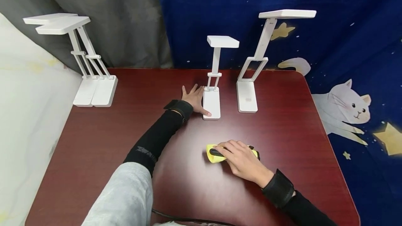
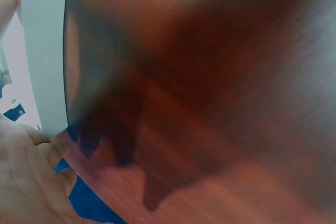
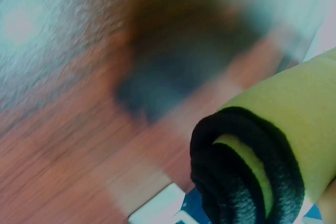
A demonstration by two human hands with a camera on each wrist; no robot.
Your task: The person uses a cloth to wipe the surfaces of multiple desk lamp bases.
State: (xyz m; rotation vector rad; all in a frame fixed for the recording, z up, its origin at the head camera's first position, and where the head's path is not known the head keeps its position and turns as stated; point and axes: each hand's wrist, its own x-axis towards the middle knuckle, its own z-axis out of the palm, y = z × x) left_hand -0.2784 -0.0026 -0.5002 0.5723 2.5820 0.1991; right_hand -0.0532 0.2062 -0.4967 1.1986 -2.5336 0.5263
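A white desk lamp (image 1: 211,103) stands upright mid-table, its flat head at the top of a jointed stem. My left hand (image 1: 194,99) lies at its left side with fingers spread; the thumb reaches over the front of the base. In the left wrist view, the base's pale side (image 2: 47,51) rises close beside the fingers (image 2: 39,156). Lower down, my right hand (image 1: 242,159) grips a rolled yellow cloth with black edging (image 1: 213,157) above the tabletop. Its coiled black-edged end (image 3: 247,166) shows in the right wrist view.
Another white lamp (image 1: 246,97) stands right of the middle one. Two more white lamps (image 1: 105,91) stand side by side at the table's far left. Behind the red-brown table (image 1: 141,86) hang a grey curtain (image 1: 125,20) and a blue patterned one (image 1: 194,16). A dark cable (image 1: 176,216) crosses the near edge.
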